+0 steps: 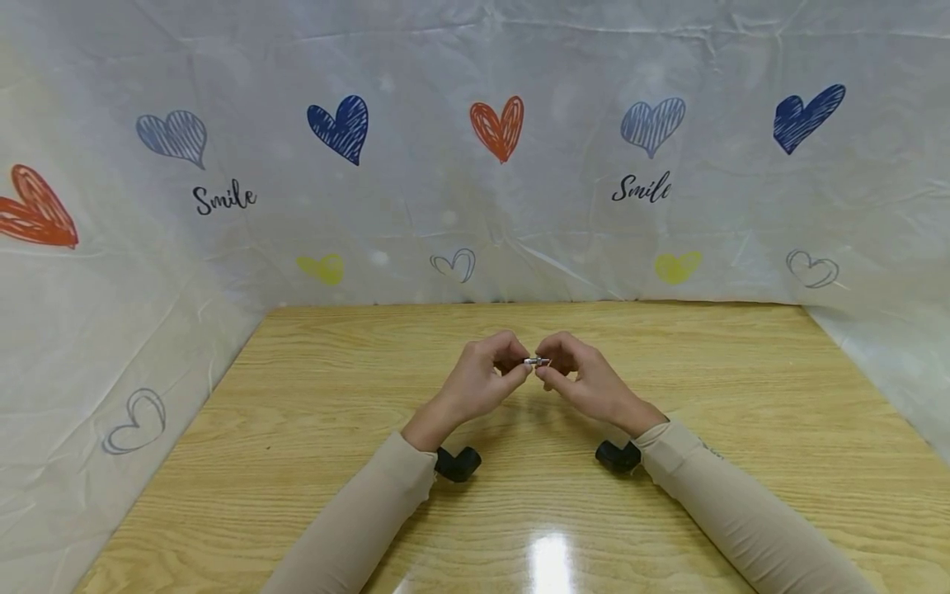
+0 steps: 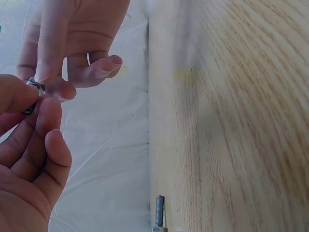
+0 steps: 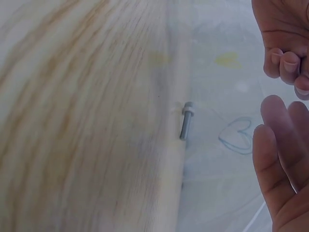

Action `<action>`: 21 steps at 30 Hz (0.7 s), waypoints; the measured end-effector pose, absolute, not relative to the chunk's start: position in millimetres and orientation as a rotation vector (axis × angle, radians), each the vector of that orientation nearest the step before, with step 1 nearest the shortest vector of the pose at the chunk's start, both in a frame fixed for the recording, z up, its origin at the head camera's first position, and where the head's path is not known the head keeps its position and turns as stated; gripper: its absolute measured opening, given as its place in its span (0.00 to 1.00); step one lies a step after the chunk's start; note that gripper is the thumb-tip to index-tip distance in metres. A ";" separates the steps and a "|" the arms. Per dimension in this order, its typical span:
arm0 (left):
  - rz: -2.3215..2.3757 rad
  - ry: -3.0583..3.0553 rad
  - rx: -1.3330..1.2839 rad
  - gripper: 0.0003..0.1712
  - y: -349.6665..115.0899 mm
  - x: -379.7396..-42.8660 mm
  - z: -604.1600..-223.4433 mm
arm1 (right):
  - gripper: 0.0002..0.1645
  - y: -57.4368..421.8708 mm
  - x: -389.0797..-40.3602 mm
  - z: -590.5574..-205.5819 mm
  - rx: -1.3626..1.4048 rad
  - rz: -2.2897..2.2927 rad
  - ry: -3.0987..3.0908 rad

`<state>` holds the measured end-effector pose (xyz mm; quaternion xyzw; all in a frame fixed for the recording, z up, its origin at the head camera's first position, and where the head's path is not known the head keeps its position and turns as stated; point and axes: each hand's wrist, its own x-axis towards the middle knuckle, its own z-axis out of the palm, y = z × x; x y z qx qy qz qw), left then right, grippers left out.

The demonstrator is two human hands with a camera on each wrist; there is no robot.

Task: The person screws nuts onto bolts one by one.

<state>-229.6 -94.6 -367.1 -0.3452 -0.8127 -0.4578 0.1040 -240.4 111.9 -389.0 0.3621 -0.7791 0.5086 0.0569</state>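
Observation:
A small silver bolt (image 1: 538, 360) with a wider nut-like collar is held above the middle of the table. The left hand (image 1: 486, 379) pinches one end between thumb and forefinger. At the other end, the thumb and forefinger of the right hand (image 1: 582, 375) close around it. In the left wrist view, fingers of both hands meet at the shiny metal piece (image 2: 35, 89) and cover most of it. A separate bolt (image 2: 160, 211) appears low in that view, its thread showing. The right wrist view also has a bolt (image 3: 186, 123); there the held piece is out of sight.
The wooden table (image 1: 334, 355) has white cloth walls (image 1: 416, 206) printed with hearts behind it and at its sides. Black devices (image 1: 458, 464) sit at both wrists, partly under the beige sleeves (image 1: 364, 511).

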 end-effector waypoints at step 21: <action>-1.374 -2.393 -1.028 0.02 -93.3 -228.7 -367.0 | 0.07 108.7 -218.2 -360.1 1.045 1.542 -2.461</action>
